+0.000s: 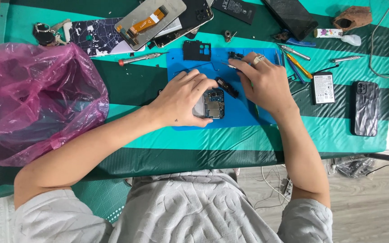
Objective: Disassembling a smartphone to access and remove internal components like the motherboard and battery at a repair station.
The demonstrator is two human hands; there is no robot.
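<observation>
The left hand (pixel 181 101) pinches the circuit board (pixel 213 103) mid-mat, the right hand (pixel 262 81) pinches tweezers (pixel 228 65) at one o'clock, screwdrivers (pixel 296 60) crowding the blue mat (pixel 230 119)'s three o'clock edge.

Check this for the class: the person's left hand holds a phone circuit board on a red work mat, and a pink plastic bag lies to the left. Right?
Not quite. The head view shows the work mat is blue, not red. The left hand does hold the circuit board, and the pink plastic bag lies left.
</observation>
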